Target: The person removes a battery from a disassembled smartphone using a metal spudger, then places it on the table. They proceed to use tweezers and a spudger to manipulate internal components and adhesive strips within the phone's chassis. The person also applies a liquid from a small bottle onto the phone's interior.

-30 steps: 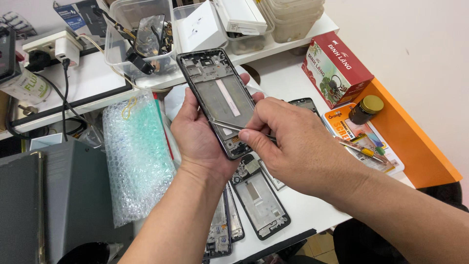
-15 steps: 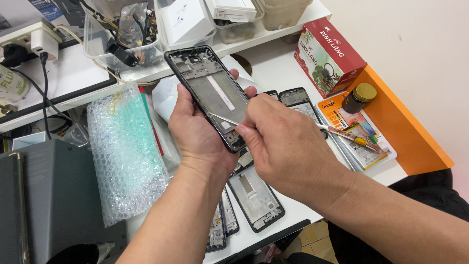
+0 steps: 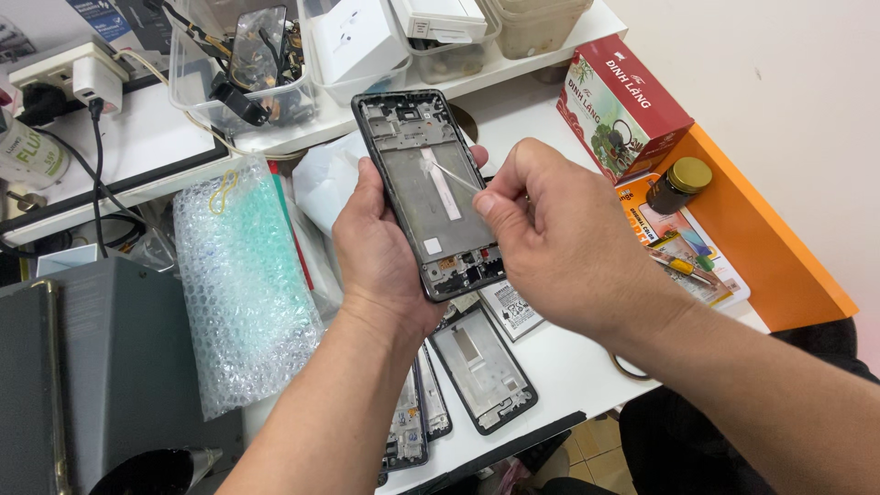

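Over cluttered white counter (image 3: 568,367): left hand (image 3: 385,257) closed around black rectangular phone frame (image 3: 426,188), right hand (image 3: 559,238) pinched on thin pale strip (image 3: 456,177).

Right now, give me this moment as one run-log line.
left hand: grip on black rectangular phone frame, upright | right hand: pinching thin metal tweezers, tip on frame's pale strip | below: spare frames on white table

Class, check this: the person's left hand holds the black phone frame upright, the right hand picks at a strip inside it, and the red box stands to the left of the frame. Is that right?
Not quite. In the head view the red box stands to the right of the phone frame, not the left. The left hand holds the frame and the right hand picks at the strip.
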